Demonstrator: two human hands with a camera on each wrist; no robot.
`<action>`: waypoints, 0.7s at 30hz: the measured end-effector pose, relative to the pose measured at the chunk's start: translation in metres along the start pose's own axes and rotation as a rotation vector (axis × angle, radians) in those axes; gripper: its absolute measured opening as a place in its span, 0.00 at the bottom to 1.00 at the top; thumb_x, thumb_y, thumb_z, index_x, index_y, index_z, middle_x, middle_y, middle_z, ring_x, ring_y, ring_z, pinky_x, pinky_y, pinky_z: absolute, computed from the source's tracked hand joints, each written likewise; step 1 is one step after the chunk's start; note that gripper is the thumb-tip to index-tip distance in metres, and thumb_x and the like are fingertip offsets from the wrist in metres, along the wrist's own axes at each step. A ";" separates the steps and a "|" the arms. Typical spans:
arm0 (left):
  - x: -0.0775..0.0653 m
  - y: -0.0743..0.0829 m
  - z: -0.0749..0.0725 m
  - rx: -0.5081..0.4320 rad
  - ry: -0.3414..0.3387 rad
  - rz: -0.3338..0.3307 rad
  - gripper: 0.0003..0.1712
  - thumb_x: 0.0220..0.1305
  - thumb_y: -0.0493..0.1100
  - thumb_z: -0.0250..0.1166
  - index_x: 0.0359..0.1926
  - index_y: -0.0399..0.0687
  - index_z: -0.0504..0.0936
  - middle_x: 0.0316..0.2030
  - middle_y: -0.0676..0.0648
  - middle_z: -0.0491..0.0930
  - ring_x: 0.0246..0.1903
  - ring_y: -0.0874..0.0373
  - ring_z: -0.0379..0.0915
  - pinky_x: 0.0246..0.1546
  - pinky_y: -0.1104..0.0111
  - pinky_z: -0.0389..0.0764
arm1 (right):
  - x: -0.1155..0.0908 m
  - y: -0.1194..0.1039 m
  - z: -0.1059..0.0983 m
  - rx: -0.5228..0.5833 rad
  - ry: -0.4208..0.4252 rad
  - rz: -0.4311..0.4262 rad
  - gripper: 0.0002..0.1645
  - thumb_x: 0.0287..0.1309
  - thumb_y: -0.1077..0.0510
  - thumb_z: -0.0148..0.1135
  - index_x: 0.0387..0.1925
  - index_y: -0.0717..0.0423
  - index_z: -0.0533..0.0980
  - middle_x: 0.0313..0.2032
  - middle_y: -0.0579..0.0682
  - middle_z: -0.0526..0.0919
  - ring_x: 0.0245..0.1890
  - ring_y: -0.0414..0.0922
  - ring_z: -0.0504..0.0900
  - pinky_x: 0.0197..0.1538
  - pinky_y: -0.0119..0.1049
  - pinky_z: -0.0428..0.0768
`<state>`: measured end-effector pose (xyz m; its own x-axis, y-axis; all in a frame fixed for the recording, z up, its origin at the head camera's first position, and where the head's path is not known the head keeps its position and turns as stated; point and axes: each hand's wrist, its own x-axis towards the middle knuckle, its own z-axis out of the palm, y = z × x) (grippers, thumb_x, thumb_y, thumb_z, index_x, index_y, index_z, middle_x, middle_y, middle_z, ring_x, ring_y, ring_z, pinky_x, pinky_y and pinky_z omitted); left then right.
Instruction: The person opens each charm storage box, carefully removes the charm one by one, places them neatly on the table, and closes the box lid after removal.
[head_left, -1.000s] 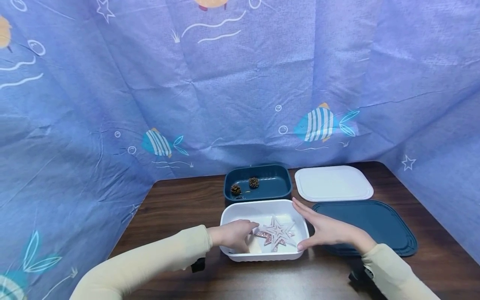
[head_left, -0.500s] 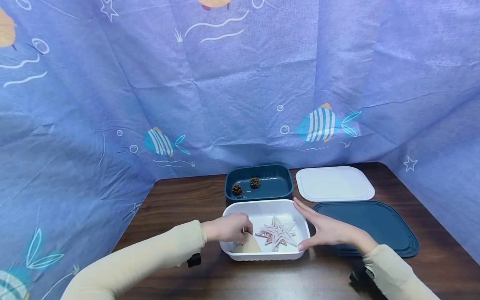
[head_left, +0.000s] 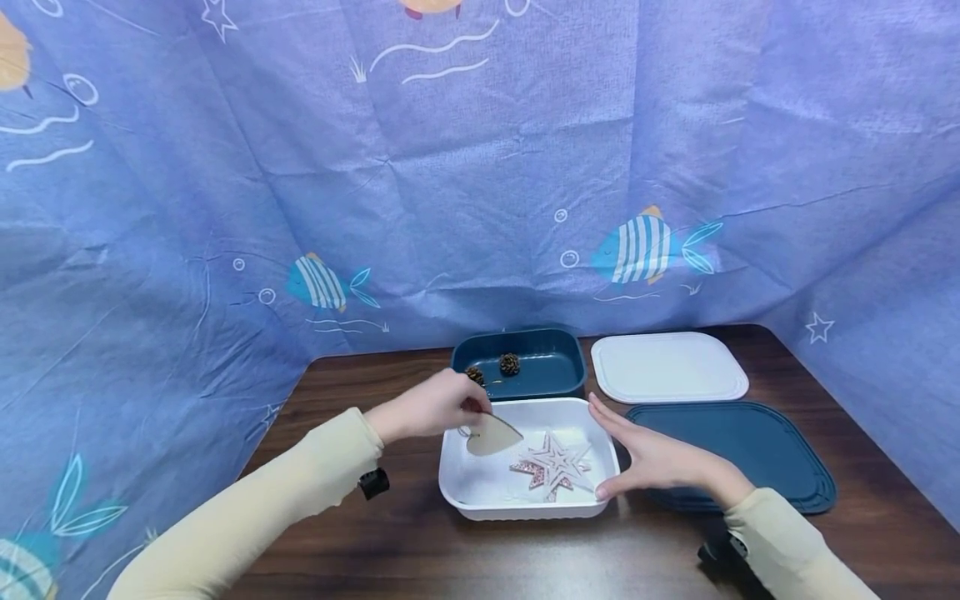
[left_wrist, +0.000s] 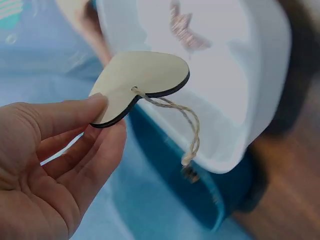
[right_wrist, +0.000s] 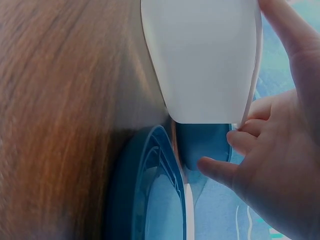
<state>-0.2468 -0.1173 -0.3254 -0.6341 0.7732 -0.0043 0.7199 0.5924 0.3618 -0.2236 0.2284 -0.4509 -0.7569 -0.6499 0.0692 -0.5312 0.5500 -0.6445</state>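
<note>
My left hand (head_left: 431, 404) pinches a flat wooden heart ornament (head_left: 493, 435) between thumb and fingers, raised over the left back part of the white box (head_left: 525, 513). In the left wrist view, a twine loop (left_wrist: 194, 127) hangs from a hole in the heart (left_wrist: 147, 72). Several star ornaments (head_left: 555, 467), pale and glittery pink, lie overlapping in the right half of the box. My right hand (head_left: 660, 458) spans the box's right end with fingers spread and fairly straight, its thumb at the near corner and fingertips at the far corner.
A dark blue box (head_left: 551, 375) holding two pine cones (head_left: 509, 364) stands directly behind the white one. To the right lie a white lid (head_left: 667, 367) and a dark blue lid (head_left: 738, 446) on the brown wooden table (head_left: 375, 383). A blue fish-patterned cloth (head_left: 465, 167) hangs behind.
The heart has come up off the box floor in my left hand and moved toward the back rim. My right hand and the stars have stayed in place.
</note>
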 end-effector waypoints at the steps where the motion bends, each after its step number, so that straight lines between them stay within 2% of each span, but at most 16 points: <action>1: 0.000 0.000 -0.006 0.005 0.019 -0.003 0.05 0.65 0.35 0.69 0.41 0.45 0.89 0.35 0.52 0.87 0.29 0.69 0.78 0.32 0.73 0.79 | 0.000 0.000 0.000 0.001 0.000 0.001 0.74 0.47 0.36 0.78 0.79 0.63 0.44 0.79 0.63 0.38 0.75 0.62 0.50 0.68 0.61 0.63; 7: -0.001 0.003 -0.039 0.014 0.115 -0.037 0.06 0.67 0.38 0.69 0.43 0.48 0.90 0.36 0.54 0.87 0.30 0.66 0.79 0.32 0.72 0.80 | 0.000 0.000 0.000 -0.007 -0.001 0.001 0.73 0.47 0.35 0.77 0.79 0.64 0.45 0.79 0.62 0.38 0.75 0.62 0.50 0.68 0.61 0.63; 10: -0.001 0.003 -0.050 0.006 0.165 -0.043 0.06 0.67 0.38 0.69 0.43 0.47 0.90 0.36 0.54 0.87 0.30 0.67 0.79 0.32 0.71 0.80 | 0.001 -0.001 -0.001 -0.011 0.000 0.000 0.73 0.47 0.35 0.77 0.79 0.64 0.45 0.79 0.62 0.38 0.75 0.62 0.50 0.68 0.60 0.63; 15: -0.008 -0.003 -0.058 -0.028 0.228 -0.059 0.07 0.66 0.39 0.69 0.43 0.49 0.90 0.37 0.56 0.86 0.33 0.66 0.79 0.35 0.68 0.81 | 0.001 -0.002 -0.001 -0.005 -0.004 0.001 0.73 0.48 0.36 0.77 0.79 0.64 0.45 0.79 0.63 0.39 0.75 0.61 0.50 0.68 0.59 0.64; 21: -0.019 -0.023 -0.062 -0.022 0.309 -0.086 0.06 0.66 0.40 0.70 0.43 0.51 0.91 0.38 0.55 0.86 0.38 0.63 0.80 0.38 0.65 0.82 | 0.000 -0.001 0.000 -0.009 -0.005 0.007 0.72 0.48 0.37 0.78 0.79 0.63 0.45 0.79 0.63 0.39 0.75 0.62 0.51 0.67 0.61 0.65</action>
<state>-0.2692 -0.1594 -0.2761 -0.7507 0.6130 0.2464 0.6557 0.6452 0.3921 -0.2229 0.2274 -0.4500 -0.7585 -0.6489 0.0609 -0.5293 0.5588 -0.6384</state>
